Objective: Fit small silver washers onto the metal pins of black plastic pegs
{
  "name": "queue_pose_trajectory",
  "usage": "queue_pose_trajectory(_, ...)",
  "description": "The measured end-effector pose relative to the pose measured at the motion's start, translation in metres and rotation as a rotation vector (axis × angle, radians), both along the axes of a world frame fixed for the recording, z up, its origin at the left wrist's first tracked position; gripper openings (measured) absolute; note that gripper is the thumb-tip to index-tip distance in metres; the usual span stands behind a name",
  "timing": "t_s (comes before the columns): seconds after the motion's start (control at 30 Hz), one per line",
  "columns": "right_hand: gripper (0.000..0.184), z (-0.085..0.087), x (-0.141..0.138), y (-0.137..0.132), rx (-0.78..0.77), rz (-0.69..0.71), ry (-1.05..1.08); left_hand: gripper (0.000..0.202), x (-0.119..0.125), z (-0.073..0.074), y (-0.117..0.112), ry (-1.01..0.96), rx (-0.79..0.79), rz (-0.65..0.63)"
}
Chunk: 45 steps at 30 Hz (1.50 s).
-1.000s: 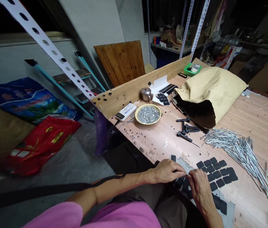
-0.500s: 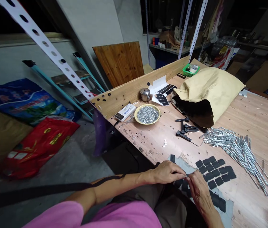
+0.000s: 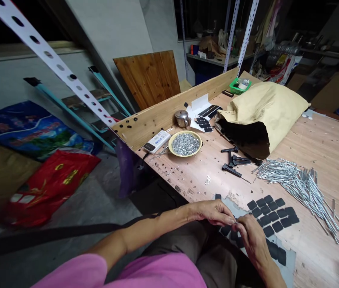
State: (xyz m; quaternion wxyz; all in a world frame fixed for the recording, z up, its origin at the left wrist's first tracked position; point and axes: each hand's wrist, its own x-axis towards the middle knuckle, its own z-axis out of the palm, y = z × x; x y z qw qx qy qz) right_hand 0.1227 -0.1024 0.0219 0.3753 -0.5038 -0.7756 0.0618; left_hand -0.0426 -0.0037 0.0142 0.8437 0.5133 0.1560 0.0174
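My left hand (image 3: 217,212) and my right hand (image 3: 249,232) meet at the table's near edge, their fingertips pinched close together. Between them is something small that I cannot make out. Under and beside the hands, rows of black rounded-square pads (image 3: 273,216) lie on a grey sheet (image 3: 289,260). Some pads are hidden beneath my right hand. Farther off, several black T-shaped pieces (image 3: 232,160) lie in a small heap, one with a thin metal rod sticking out. A pile of thin metal rods (image 3: 301,188) spreads out to the right.
A yellow bowl (image 3: 201,150) holds many small metal parts, with a white device (image 3: 157,142) beside it. Behind stand a metal pot (image 3: 182,119) and white sheets with black pads. A large brown paper bag (image 3: 277,104) gapes toward me. At the back sits a green basket (image 3: 233,89).
The fingers of my left hand have shifted slightly, and its knuckles are a little higher. Both hands stay together at the same place. The view has moved very slightly.
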Motion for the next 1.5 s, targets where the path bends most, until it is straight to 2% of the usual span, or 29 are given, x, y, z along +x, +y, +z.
queue_pose_trajectory(0.1, 0.019, 0.004, -0.002, 0.0, -0.061, -0.139, 0.155, 0.051, 0.002, 0.003, -0.001, 0.004, -0.011, 0.035)
queue_pose_trajectory(0.27, 0.018, 0.007, -0.004, 0.004, -0.051, -0.197, 0.253, 0.052, 0.002, 0.006, -0.001, 0.046, -0.037, 0.129)
queue_pose_trajectory(0.37, 0.019, 0.004, -0.002, 0.006, -0.115, -0.234, 0.327, 0.052, 0.002, 0.004, -0.002, 0.048, -0.015, 0.177)
queue_pose_trajectory(0.53, 0.023, 0.002, 0.006, 0.009, -0.308, -0.208, 0.413, 0.038, 0.004, 0.0, -0.001, 0.013, 0.185, 0.244)
queue_pose_trajectory(0.73, 0.019, 0.002, 0.009, 0.008, -0.342, -0.189, 0.464, 0.018, 0.004, 0.016, -0.001, 0.12, 0.453, 0.251)
queue_pose_trajectory(0.83, 0.017, 0.0, 0.01, 0.007, -0.36, -0.21, 0.506, 0.019, 0.006, 0.02, -0.003, 0.138, 0.485, 0.264)
queue_pose_trajectory(0.97, 0.022, 0.001, 0.015, 0.008, -0.376, -0.193, 0.512, 0.022, 0.008, 0.017, -0.006, 0.143, 0.476, 0.3)
queue_pose_trajectory(1.13, 0.022, 0.005, 0.017, 0.009, -0.29, -0.194, 0.417, 0.023, 0.011, 0.013, -0.009, 0.108, 0.52, 0.315)
queue_pose_trajectory(1.23, 0.022, 0.005, 0.011, 0.006, -0.232, -0.264, 0.387, 0.023, 0.014, 0.011, -0.016, 0.143, 0.701, 0.373)
queue_pose_trajectory(1.3, 0.023, 0.005, 0.005, 0.004, -0.2, -0.35, 0.374, 0.023, 0.015, 0.009, -0.022, 0.192, 0.958, 0.454)
queue_pose_trajectory(1.4, 0.026, 0.004, 0.0, 0.003, -0.236, -0.441, 0.427, 0.027, 0.017, 0.005, -0.028, 0.233, 1.354, 0.521)
queue_pose_trajectory(1.43, 0.027, 0.004, -0.001, 0.003, -0.257, -0.443, 0.458, 0.028, 0.017, 0.004, -0.028, 0.234, 1.422, 0.523)
queue_pose_trajectory(1.5, 0.028, 0.005, 0.001, 0.004, -0.287, -0.409, 0.494, 0.027, 0.016, 0.004, -0.026, 0.219, 1.415, 0.506)
